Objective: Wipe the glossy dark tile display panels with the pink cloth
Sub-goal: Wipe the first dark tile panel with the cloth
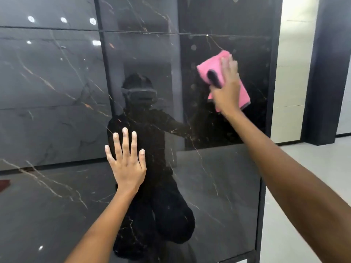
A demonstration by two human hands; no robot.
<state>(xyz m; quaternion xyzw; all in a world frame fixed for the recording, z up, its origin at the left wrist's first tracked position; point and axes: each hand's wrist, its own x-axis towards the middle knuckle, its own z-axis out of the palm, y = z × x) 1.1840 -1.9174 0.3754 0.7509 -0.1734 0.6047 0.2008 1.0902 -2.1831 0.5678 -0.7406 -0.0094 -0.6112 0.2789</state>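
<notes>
Head view: right hand [226, 88] flat, pressing pink cloth [209, 67] on dark panel [57, 92]; left hand [127, 166] spread flat.

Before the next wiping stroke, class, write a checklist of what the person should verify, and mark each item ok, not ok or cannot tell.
1. Pink cloth flat on the dark tile panel: ok.
2. Right hand pressing on the cloth: ok.
3. Left hand braced flat on the panel, fingers spread: ok.
4. Left hand away from the cloth's area: ok.
5. Room to wipe before the panel's dark frame: ok, a strip remains.
6. Smudges left on the panel: cannot tell; reflections cover the surface.
</notes>
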